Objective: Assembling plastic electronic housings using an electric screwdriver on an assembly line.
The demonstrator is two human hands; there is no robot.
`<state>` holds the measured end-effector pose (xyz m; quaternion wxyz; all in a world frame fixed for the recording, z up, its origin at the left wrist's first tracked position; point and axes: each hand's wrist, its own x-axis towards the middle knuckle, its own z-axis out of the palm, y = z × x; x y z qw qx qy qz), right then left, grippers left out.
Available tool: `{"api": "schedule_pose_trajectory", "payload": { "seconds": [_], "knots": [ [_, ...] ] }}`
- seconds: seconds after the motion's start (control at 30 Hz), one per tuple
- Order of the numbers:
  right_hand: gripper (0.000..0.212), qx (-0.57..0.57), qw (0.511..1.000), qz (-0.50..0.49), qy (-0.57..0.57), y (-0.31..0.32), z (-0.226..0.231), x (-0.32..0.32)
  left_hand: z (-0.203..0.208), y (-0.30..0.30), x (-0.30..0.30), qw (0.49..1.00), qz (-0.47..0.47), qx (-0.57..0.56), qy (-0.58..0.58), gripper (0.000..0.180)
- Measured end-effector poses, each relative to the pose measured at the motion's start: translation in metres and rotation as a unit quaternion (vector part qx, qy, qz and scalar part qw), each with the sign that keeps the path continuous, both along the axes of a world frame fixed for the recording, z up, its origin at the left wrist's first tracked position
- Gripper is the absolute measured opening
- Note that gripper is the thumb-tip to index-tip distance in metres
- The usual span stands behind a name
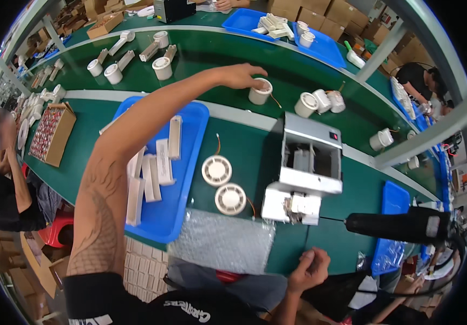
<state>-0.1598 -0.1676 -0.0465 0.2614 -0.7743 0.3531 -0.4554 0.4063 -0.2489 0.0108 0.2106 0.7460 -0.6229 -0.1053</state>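
Note:
My left hand [242,76] stretches far across to the green belt. Its fingers are spread, and the thumb touches the top of a white round fan-like unit [259,96] with a thin wire; no firm grip shows. Low over the near table edge, my right hand [309,269] has curled fingers, and whatever they hold is hidden. Two more white vented round units [216,170] lie on the table, wires attached. To their right stands a grey metal machine [312,154] with a white fixture [292,205] in front. A black electric screwdriver [398,224] points its bit toward that fixture.
A blue tray [194,146] with long white housings [151,177] lies under my left arm. Bubble wrap [222,241] covers the near edge. Several white units [306,104] stand along the belt. A carton [54,132] of small parts sits left, beside a seated person [8,195].

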Motion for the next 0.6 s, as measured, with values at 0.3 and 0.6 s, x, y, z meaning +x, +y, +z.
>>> {"api": "schedule_pose_trajectory", "payload": {
  "seconds": [0.3,0.6],
  "knots": [
    [0.006,-0.057,0.996,0.058,-0.031,-0.005,0.021,0.003,0.069,0.079,-0.052,0.986,0.013,-0.077,0.15,0.049],
    [0.022,0.036,0.868,0.489,0.082,0.077,0.142,0.2,0.126,0.367,-0.19,0.805,0.179,-0.39,0.409,0.06]
  ]
}}
